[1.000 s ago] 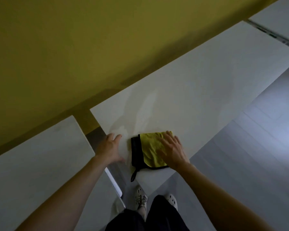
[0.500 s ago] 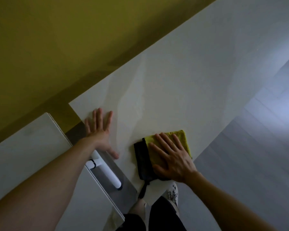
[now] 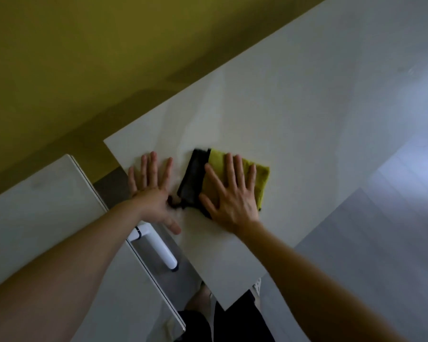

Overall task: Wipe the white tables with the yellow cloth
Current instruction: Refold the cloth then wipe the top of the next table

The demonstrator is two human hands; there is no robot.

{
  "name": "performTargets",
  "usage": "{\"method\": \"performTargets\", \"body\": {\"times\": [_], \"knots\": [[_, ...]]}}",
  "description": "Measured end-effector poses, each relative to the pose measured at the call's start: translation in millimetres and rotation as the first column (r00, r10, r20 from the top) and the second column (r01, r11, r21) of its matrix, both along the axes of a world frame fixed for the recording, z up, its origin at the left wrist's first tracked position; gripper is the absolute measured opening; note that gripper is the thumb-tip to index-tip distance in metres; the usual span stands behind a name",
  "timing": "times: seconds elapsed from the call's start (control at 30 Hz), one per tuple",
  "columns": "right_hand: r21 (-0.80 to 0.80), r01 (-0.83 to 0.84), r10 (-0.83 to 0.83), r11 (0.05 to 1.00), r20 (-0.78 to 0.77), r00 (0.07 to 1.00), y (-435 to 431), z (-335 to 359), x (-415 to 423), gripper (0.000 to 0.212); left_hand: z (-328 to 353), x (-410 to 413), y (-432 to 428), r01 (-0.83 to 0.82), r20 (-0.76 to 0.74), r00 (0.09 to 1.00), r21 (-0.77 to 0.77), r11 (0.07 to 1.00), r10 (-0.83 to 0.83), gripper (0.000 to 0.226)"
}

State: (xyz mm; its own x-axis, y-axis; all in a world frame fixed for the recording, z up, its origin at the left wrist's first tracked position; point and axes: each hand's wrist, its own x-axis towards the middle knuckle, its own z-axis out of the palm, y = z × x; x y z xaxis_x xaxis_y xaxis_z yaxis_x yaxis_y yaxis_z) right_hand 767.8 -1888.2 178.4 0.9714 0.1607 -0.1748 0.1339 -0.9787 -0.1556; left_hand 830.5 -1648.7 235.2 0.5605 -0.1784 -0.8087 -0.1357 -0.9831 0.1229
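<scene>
A folded yellow cloth (image 3: 261,177) with a black border lies flat on the white table (image 3: 294,99), near its left end. My right hand (image 3: 230,196) presses flat on the cloth, fingers spread, covering its middle. My left hand (image 3: 151,188) lies flat on the bare tabletop just left of the cloth, fingers apart, holding nothing, its thumb close to the table's left edge. A second white table (image 3: 35,218) stands to the left, across a narrow gap.
A yellow wall (image 3: 109,58) runs behind both tables. A white table leg (image 3: 158,250) shows in the gap between them. Grey floor (image 3: 381,230) lies to the right. My legs and a shoe show below the table's near corner.
My right hand has pushed the cloth away from the near edge, further onto the table. My left hand has slid from the table's left edge onto the top, flat beside the cloth.
</scene>
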Motion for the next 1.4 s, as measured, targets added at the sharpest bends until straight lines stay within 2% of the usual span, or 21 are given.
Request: {"method": "performTargets", "body": {"times": [0.13,0.23,0.27,0.3,0.37,0.47,0.57,0.63,0.7,0.73,0.77,0.8,0.87,0.93,0.97,1.03,1.13,1.2,1.27,1.3,1.4], "knots": [[-0.029,-0.239,0.238,0.971,-0.015,0.971,-38.7,16.0,-24.4,0.087,3.2,-0.4,-1.2,0.015,0.014,1.0,-0.022,1.0,-0.015,0.186],[-0.012,-0.543,0.543,0.84,0.018,0.84,-51.6,10.3,6.0,0.083,0.9,-0.8,-0.2,0.009,0.033,0.999,-0.037,0.999,-0.008,0.188],[-0.007,-0.599,0.599,0.801,0.017,0.801,-48.8,7.3,14.8,0.079,-0.6,-0.3,0.9,0.013,0.042,0.999,-0.033,0.999,-0.011,0.187],[-0.009,-0.619,0.619,0.785,0.014,0.785,-43.2,4.7,20.5,0.077,-1.9,-0.1,1.5,0.018,0.052,0.999,-0.03,0.999,-0.017,0.185],[-0.002,-0.572,0.572,0.82,0.031,0.82,-26.9,2.9,24.6,0.075,-2.3,0.4,1.6,0.019,0.055,0.998,-0.036,0.999,-0.017,0.185],[0.036,-0.363,0.362,0.931,0.026,0.932,0.4,5.6,14.7,0.077,4.8,-5.7,0.0,0.041,0.048,0.998,-0.012,0.999,-0.041,0.186],[0.098,-0.228,0.231,0.969,-0.017,0.973,10.8,8.7,-2.6,0.08,16.0,-1.2,1.5,0.073,0.092,0.993,0.012,0.997,-0.074,0.182],[0.113,-0.366,0.372,0.924,-0.033,0.928,-7.0,10.6,-6.7,0.086,22.8,14.3,10.5,0.037,0.177,0.983,0.015,0.999,-0.039,0.177],[0.079,-0.584,0.588,0.808,-0.04,0.808,-43.7,9.4,13.2,0.09,26.2,30.9,21.8,-0.062,0.287,0.957,0.083,0.995,0.035,0.176],[0.053,-0.641,0.643,0.766,-0.028,0.765,-62.0,7.7,31.6,0.091,25.3,37.5,27.2,-0.116,0.306,0.949,0.107,0.987,0.079,0.178],[0.034,-0.628,0.628,0.778,-0.01,0.778,-76.7,6.6,52.2,0.09,22.4,41.2,31.2,-0.155,0.304,0.946,0.115,0.981,0.113,0.181],[0.024,-0.54,0.54,0.841,0.013,0.842,-85.9,5.2,75.2,0.089,18.6,42.4,33.5,-0.174,0.298,0.945,0.111,0.978,0.134,0.183],[0.024,-0.214,0.214,0.976,0.027,0.977,-79.1,8.7,129.1,0.089,14.2,41.7,32.7,-0.193,0.288,0.944,0.082,0.978,0.162,0.185],[0.024,0.088,-0.088,0.996,0.02,0.996,-39.2,19.1,180.6,0.093,14.8,42.4,29.3,-0.201,0.286,0.942,0.063,0.978,0.176,0.184],[0.029,0.156,-0.156,0.987,0.013,0.988,-13.9,22.5,199.1,0.094,15.4,43.5,27.4,-0.204,0.288,0.941,0.062,0.977,0.178,0.184],[0.06,0.127,-0.127,0.99,-0.004,0.992,34.1,22.0,209.6,0.09,15.9,43.6,25.7,-0.222,0.296,0.935,0.054,0.974,0.197,0.185],[0.078,-0.116,0.119,0.99,-0.032,0.992,73.4,21.6,169.0,0.081,15.9,40.9,27.1,-0.234,0.309,0.929,0.057,0.971,0.205,0.186],[0.047,-0.307,0.309,0.951,-0.056,0.949,59.3,22.7,138.3,0.081,15.3,41.1,27.3,-0.223,0.311,0.932,0.085,0.971,0.187,0.185],[0.024,-0.397,0.398,0.917,-0.039,0.916,20.9,19.9,131.6,0.084,14.8,42.7,26.6,-0.22,0.317,0.931,0.096,0.971,0.18,0.186],[0.02,-0.367,0.368,0.93,-0.018,0.93,-0.2,19.1,137.5,0.085,14.2,43.1,26.4,-0.222,0.313,0.932,0.094,0.97,0.183,0.188],[-0.008,-0.063,0.064,0.998,0.041,0.997,-41.3,18.9,183.3,0.087,15.4,44.1,24.1,-0.228,0.306,0.933,0.095,0.969,0.19,0.188]]}}
